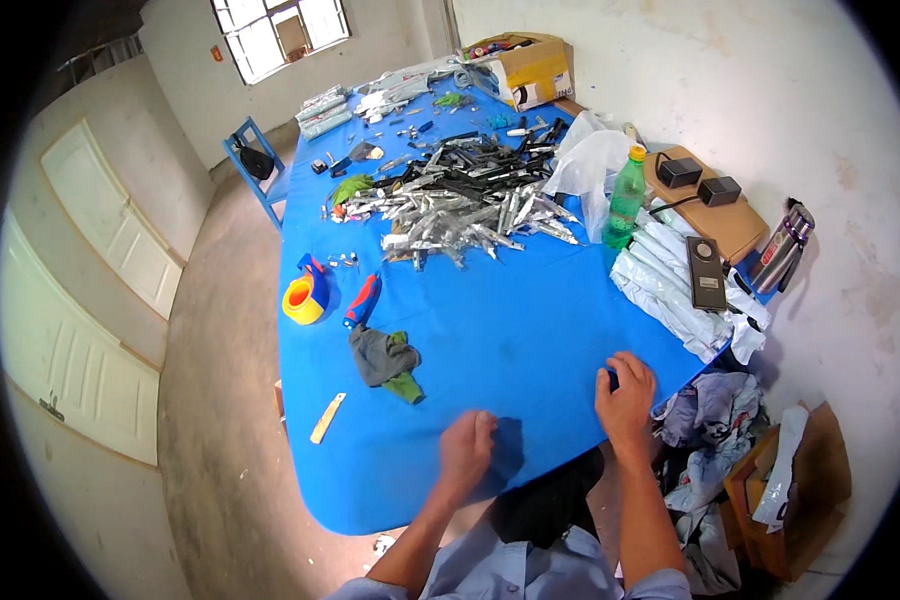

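My left hand [467, 447] is curled and slightly blurred just above the blue-covered table [510, 340], near its front edge. Its fingers are closed, and whatever they hold, if anything, is hidden. To its right, my right hand [627, 397] is at the table's right front edge, fingers bent. A small dark patch shows between its thumb and fingers; I cannot tell what it is. Left of my hands lie a grey and green cloth [382, 358], a red and blue-handled tool [364, 300] and a thin yellowish strip [327, 418].
A yellow tape roll on a dispenser [305, 298] stands at the left. Farther back spreads a heap of silver and black pen-like parts [470, 195]. At right are a green bottle [625, 197], white plastic packages [667, 285], a black device [706, 274] and a steel flask [782, 246].
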The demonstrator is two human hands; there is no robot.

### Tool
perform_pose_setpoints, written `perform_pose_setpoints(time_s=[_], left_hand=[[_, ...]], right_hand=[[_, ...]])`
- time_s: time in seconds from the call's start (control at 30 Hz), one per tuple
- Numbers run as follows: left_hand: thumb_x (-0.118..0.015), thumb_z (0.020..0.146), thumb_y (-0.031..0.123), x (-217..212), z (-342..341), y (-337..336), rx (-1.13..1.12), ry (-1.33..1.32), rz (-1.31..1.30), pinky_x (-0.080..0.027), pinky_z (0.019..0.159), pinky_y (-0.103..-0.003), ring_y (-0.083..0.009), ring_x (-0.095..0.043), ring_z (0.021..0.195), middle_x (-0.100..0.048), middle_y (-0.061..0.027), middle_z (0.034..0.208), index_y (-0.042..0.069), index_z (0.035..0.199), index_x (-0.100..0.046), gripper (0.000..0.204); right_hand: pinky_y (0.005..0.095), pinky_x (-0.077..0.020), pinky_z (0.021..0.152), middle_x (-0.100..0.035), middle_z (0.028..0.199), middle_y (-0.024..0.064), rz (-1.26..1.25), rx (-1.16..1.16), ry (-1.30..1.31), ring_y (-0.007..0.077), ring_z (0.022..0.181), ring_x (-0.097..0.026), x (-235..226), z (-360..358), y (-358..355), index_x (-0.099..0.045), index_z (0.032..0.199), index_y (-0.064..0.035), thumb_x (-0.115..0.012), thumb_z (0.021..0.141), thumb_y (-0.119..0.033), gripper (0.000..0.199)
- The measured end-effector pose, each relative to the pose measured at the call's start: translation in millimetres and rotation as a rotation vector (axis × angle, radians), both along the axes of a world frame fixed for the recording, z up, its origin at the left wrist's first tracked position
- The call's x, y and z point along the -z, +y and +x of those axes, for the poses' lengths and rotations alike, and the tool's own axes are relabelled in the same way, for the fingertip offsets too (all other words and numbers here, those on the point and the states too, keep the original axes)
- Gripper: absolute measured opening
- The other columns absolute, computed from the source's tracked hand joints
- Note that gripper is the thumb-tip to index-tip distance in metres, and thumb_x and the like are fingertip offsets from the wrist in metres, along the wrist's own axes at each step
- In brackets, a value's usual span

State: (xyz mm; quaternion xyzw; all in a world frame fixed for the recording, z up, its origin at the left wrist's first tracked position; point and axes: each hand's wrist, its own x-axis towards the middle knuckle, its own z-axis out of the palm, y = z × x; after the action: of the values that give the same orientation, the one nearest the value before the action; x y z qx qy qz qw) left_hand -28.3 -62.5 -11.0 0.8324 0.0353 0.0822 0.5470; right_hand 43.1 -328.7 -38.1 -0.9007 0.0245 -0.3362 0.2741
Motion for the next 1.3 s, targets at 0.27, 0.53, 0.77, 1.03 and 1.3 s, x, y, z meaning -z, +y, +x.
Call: perform_pose_setpoints(time_s=[0.27, 0.53, 0.77, 1.03, 1.3], left_hand=[[-0.049, 0.108, 0.012, 15, 1, 3, 0.001, -0.097, 0.023, -0.054, 0.063, -0.033, -0.0172, -0.065, 0.065, -0.072, -0.0105, 0.086, 0.0, 0.102, -0.07, 0.025], [-0.063, 0.09, 0.0, 17, 0, 11, 0.085, -0.129, 0.183, -0.056, 0.075, -0.044, -0.0359, -0.071, 0.084, -0.072, -0.0166, 0.094, 0.004, 0.097, -0.072, 0.013], [-0.061, 0.094, -0.001, 8, 0, 13, 0.165, -0.131, 0.034, -0.051, 0.061, -0.029, -0.0128, -0.065, 0.066, -0.069, -0.0096, 0.076, 0.003, 0.103, -0.076, 0.018], [-0.07, 0.098, 0.01, -19, 63, 39, 0.133, -0.218, 0.159, -0.055, 0.066, -0.033, -0.0169, -0.069, 0.069, -0.074, -0.0126, 0.082, 0.001, 0.112, -0.076, 0.019], [-0.076, 0.093, 0.014, -5, 139, 97, -0.041, -0.432, 0.371, -0.055, 0.066, -0.042, -0.0322, -0.071, 0.075, -0.073, -0.0141, 0.084, 0.005, 0.098, -0.074, 0.011]], right_hand=[[0.0488, -0.0442, 0.107, -0.072, 0.12, 0.0119, 0.008, -0.005, -0.003, 0.0338, 0.115, -0.065, 1, 1, 1, -0.075, 0.103, -0.0038, -0.075, 0.086, -0.016, 0.021], [0.0485, -0.0436, 0.108, -0.072, 0.121, 0.0114, 0.016, -0.001, 0.004, 0.0334, 0.116, -0.065, -2, -1, 3, -0.075, 0.103, -0.0039, -0.075, 0.087, -0.017, 0.021], [0.048, -0.0445, 0.108, -0.073, 0.12, 0.012, 0.003, 0.0, 0.013, 0.0338, 0.116, -0.065, -3, -2, 2, -0.075, 0.103, -0.0043, -0.074, 0.087, -0.015, 0.019], [0.048, -0.0455, 0.106, -0.073, 0.119, 0.0134, -0.013, -0.006, 0.009, 0.0357, 0.114, -0.066, -7, 0, 4, -0.074, 0.102, -0.0041, -0.074, 0.087, -0.011, 0.017], [0.0486, -0.0458, 0.105, -0.072, 0.123, 0.0145, -0.029, 0.011, 0.106, 0.0365, 0.116, -0.065, -6, 1, 7, -0.074, 0.104, -0.0037, -0.072, 0.089, -0.01, 0.017]])
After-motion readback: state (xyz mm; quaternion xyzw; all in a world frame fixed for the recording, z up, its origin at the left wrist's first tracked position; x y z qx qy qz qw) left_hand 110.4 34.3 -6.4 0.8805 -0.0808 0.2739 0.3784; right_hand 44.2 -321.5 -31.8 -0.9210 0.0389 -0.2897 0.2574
